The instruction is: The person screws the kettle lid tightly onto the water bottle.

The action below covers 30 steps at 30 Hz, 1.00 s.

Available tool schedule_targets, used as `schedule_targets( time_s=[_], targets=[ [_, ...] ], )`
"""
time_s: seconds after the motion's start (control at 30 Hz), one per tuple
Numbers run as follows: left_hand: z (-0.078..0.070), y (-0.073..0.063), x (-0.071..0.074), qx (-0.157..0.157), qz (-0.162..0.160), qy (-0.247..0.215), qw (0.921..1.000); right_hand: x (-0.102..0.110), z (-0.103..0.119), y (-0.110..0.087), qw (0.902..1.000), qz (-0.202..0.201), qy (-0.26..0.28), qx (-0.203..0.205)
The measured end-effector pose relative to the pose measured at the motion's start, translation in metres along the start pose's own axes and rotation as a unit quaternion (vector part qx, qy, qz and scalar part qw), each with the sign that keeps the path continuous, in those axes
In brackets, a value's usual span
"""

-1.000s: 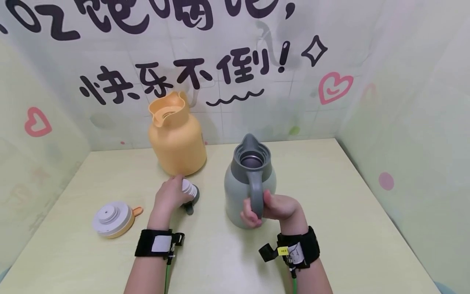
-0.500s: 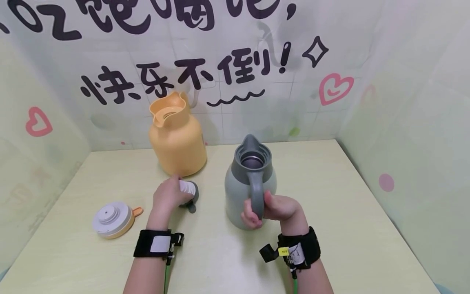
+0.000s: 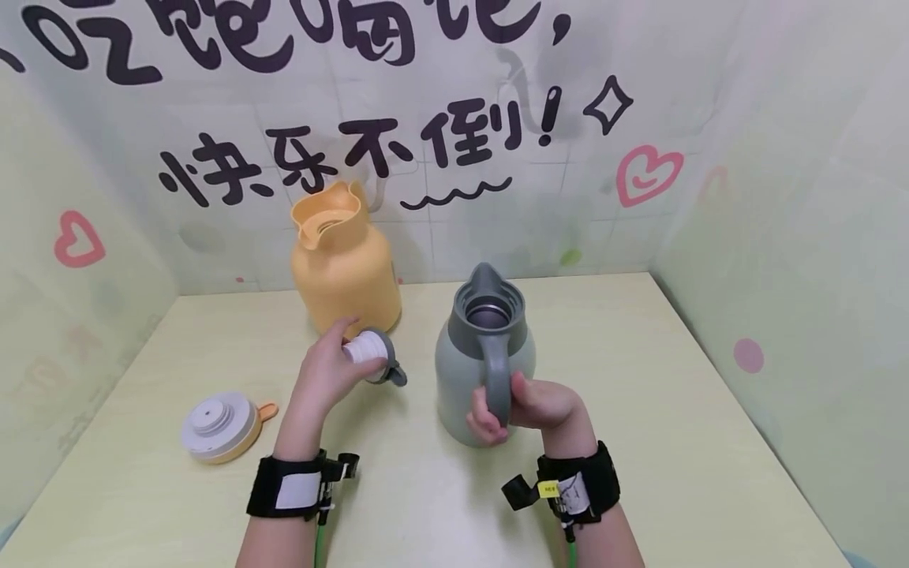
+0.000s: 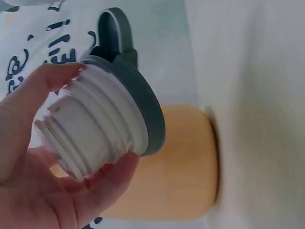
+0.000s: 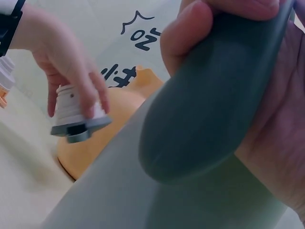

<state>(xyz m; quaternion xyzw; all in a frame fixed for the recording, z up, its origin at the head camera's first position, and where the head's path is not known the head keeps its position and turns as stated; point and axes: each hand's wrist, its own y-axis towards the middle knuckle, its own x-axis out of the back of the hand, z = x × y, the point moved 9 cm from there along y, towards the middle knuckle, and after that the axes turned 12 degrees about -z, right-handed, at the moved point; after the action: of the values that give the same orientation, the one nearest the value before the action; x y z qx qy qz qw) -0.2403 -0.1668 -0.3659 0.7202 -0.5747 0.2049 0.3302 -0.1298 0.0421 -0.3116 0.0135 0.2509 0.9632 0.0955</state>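
My left hand (image 3: 330, 368) pinches a white stopper lid (image 4: 100, 114) around its ridged plug. The lid has a dark grey rim and tab, and it hangs tilted above the table in front of the yellow jug. On the right stands a grey-green thermos jug (image 3: 458, 371) with an uncovered mouth and a dark grey spout. My right hand (image 3: 529, 404) holds the jug's dark grey handle (image 5: 214, 95), with fingers curled round it. The base of the jug appears to rest on the table.
A yellow jug (image 3: 348, 276) with its mouth uncovered stands at the back left. Its white and yellow lid (image 3: 220, 426), with an orange tab, lies plug-up at the left on the pale table (image 3: 412, 505). Printed sheets (image 3: 483, 221) wall the table at the back and sides.
My left hand has raised the grey-rimmed lid off the table, tilting it and bringing it slightly rightward. The right hand and the grey-green jug stay in place.
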Motion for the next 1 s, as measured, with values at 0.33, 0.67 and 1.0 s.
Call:
schedule_targets(
  time_s=[0.33,0.67,1.0],
  targets=[
    [-0.036,-0.009,0.010,0.006,-0.006,-0.130,0.9915,0.000,-0.001,0.000,1.0000,-0.002,-0.003,-0.001],
    [-0.065,-0.007,0.024,0.033,-0.076,-0.318,0.9444,-0.002,-0.003,0.002,1.0000,0.001,0.004,-0.003],
    [-0.150,-0.001,0.055,-0.131,-0.139,-0.422,0.8865,0.000,-0.001,0.000,1.0000,0.003,0.006,0.002]
  ],
)
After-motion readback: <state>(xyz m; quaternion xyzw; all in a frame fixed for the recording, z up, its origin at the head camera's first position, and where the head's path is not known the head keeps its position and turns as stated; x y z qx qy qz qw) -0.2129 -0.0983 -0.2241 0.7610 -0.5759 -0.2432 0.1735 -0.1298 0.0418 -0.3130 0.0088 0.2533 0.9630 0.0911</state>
